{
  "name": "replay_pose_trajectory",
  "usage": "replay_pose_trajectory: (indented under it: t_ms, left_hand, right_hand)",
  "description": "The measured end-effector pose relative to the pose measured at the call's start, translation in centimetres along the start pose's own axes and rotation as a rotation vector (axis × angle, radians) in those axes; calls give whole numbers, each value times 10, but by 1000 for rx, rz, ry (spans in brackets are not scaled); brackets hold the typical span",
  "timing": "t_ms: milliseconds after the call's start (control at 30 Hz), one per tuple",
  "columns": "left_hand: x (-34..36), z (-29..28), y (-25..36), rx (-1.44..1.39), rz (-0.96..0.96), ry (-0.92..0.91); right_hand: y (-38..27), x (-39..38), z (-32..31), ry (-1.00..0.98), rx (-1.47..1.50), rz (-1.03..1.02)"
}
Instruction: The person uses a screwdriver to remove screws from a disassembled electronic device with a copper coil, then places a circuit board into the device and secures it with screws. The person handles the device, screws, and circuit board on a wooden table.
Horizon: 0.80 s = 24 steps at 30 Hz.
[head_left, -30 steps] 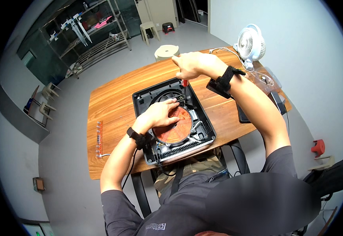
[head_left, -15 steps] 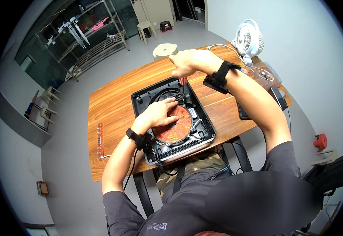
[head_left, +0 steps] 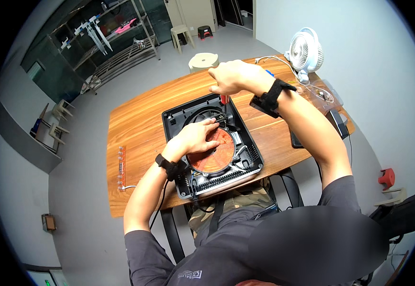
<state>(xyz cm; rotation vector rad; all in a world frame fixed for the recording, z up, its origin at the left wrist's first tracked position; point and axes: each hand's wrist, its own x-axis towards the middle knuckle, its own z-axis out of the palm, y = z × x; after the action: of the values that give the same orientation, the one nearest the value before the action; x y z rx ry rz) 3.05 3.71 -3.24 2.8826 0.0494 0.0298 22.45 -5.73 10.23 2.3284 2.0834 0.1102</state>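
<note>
An opened induction cooker base (head_left: 253, 143), a black tray-like housing, lies on the wooden table in front of me. Inside it sits a round copper coil (head_left: 217, 159), with a black fan (head_left: 202, 114) beyond it. My left hand (head_left: 196, 138) rests on the coil with its fingers stretched out, the fingertips reaching dark parts near the fan. Above the far right part of the housing, my right hand (head_left: 231, 78) is closed on a screwdriver (head_left: 224, 99) with a red handle. Its shaft points down into the housing; where the tip meets the inside is too small to make out.
A white fan (head_left: 306, 53) with a cable stands at the table's far right corner. A clear plastic tray (head_left: 324, 93) and a black box-shaped item (head_left: 336, 123) lie along the right edge. An orange strip with small round parts (head_left: 121, 167) lies at the left edge.
The whole view has shifted slightly. Both hands keep the same places: the left on the coil, the right on the screwdriver.
</note>
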Motion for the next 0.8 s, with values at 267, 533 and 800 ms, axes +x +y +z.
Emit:
replay_pose_trajectory:
  t_ms: [267,533,800]
  left_hand:
    - [-2,-1,0,17,-11,-25]
    - [-2,2,-4,24,-9,-21]
    - [-1,2,-3,22,-6,-8]
  right_hand:
    - [5,9,5,-68,-17,-1]
    - [7,-2,-2,-51,17,12]
    - [1,5,-3,-100,-35,-6]
